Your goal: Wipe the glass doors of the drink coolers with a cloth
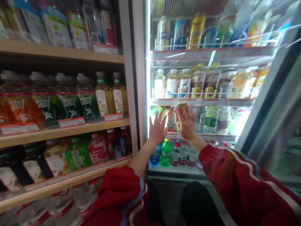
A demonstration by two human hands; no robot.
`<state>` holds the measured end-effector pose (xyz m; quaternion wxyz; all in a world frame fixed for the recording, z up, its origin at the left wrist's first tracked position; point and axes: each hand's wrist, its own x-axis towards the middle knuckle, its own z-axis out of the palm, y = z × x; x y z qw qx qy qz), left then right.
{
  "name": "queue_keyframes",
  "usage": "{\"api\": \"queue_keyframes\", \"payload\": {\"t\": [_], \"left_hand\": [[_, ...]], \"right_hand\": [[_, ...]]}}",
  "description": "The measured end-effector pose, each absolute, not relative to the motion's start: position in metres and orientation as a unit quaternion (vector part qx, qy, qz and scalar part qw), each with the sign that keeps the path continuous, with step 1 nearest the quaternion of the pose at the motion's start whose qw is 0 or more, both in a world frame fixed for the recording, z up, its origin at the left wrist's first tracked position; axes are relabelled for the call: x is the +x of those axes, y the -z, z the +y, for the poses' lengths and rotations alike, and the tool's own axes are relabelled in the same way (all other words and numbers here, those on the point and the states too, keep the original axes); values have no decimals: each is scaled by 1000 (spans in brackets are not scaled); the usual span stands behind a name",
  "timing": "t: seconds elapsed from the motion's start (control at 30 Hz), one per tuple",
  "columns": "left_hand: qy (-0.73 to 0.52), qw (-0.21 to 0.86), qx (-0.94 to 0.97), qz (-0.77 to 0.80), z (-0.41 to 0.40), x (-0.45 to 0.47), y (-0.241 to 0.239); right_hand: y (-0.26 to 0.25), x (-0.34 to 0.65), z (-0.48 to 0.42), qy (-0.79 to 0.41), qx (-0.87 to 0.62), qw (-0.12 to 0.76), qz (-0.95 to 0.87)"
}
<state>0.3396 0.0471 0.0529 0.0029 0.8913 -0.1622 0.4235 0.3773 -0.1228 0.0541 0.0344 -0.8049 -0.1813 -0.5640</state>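
Note:
Both my arms, in red sleeves with striped cuffs, reach into an open drinks cooler. My left hand (pixel 157 127) is raised with its fingers spread and holds nothing, just in front of the third wire shelf (pixel 211 102). My right hand (pixel 185 121) is beside it, back towards me, with its fingers together round a bottle. Only the bottle's pale cap (pixel 181 104) shows above the fingertips. A red-labelled bottle (pixel 171 119) stands between the two hands.
The cooler's glass door (pixel 272 94) stands open at the right. Green and clear bottles (pixel 166 152) fill the shelf below my hands. To the left, wooden shelves (pixel 70 128) carry rows of juice and tea bottles with price tags along their edges.

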Motion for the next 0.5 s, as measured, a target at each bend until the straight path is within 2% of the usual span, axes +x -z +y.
{"api": "queue_keyframes", "payload": {"t": [0.13,0.23,0.37,0.5], "left_hand": [[-478,6,858,-188,41,362,-87],[-530,11,826,-193,37,377,-103],[-594,7,781,-196,36,393,-104],[-665,-1,717,-209,35,400,-99]], "right_hand": [[-67,378,-121,554,-804,-9,-214],[-91,384,-141,588,-792,7,-166],[-114,390,-176,639,-763,44,-90],[-106,388,-189,635,-748,3,-191]]}}
